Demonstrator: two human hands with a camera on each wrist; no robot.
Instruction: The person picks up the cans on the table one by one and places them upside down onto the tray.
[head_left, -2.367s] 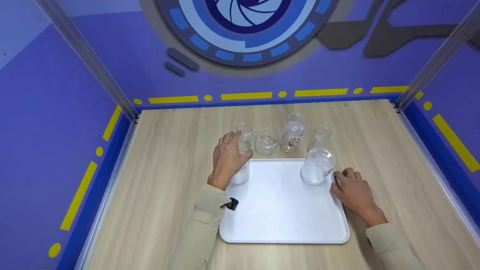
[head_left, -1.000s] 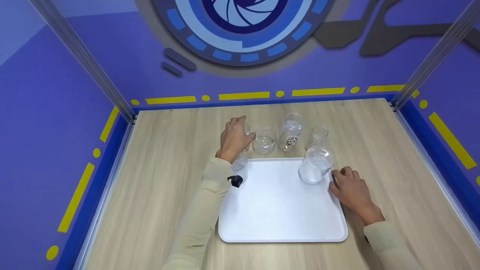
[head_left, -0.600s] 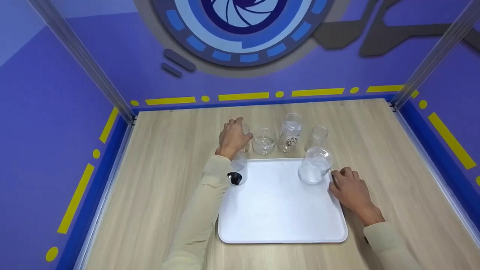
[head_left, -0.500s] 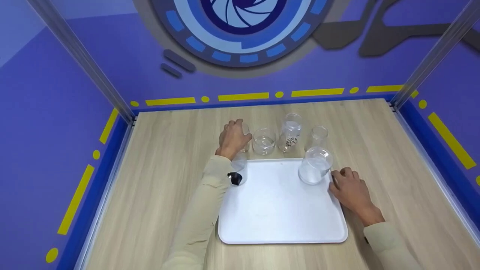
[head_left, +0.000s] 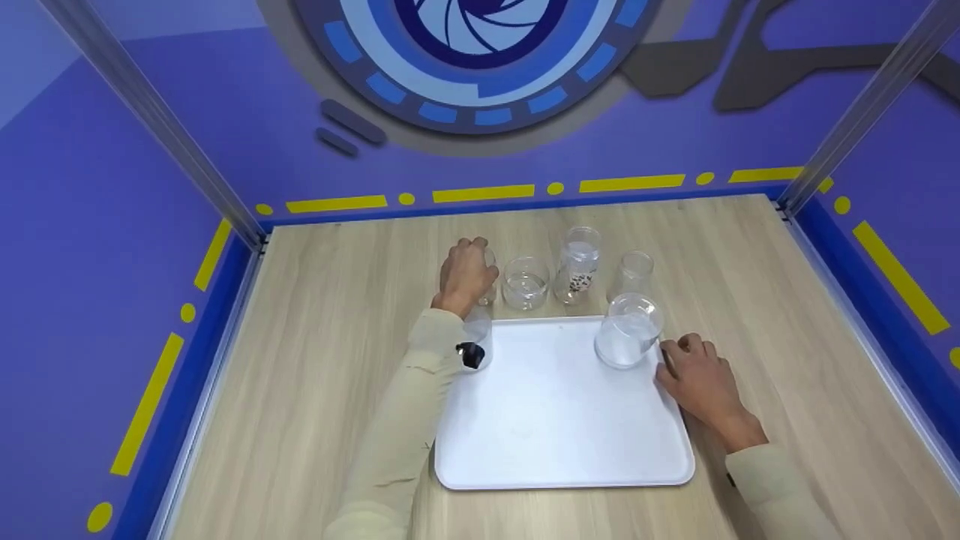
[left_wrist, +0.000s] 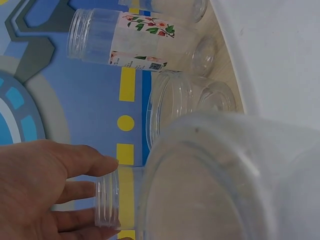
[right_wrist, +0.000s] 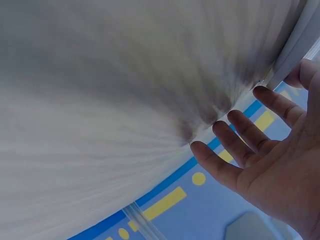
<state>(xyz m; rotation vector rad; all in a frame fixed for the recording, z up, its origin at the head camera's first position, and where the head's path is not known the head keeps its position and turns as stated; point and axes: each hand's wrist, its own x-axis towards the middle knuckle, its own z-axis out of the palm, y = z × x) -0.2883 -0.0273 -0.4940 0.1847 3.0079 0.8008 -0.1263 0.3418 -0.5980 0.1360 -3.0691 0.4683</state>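
Observation:
My left hand point(head_left: 465, 274) is at the leftmost jar of the back row. In the left wrist view, its thumb and fingers grip the threaded neck of this clear jar point(left_wrist: 107, 200); the lower body is hidden behind a nearer clear jar point(left_wrist: 210, 150). That nearer jar stands on the back left corner of the white tray point(head_left: 562, 420), partly covered by my left wrist. My right hand point(head_left: 701, 379) rests on the table against the tray's right edge, fingers loosely bent and holding nothing. A wide clear jar point(head_left: 628, 334) stands at the tray's back right corner.
Behind the tray stand a short wide clear jar point(head_left: 526, 285), a tall clear jar with a flowered label point(head_left: 579, 270) and a small clear jar point(head_left: 635, 274). Blue-purple panels point(head_left: 420, 165) close off the back and both sides of the wooden table point(head_left: 322, 300).
My left hand has gone from above the jar on the tray's left corner back to the leftmost jar behind it, and its thumb has drawn in slightly. The right hand stays put.

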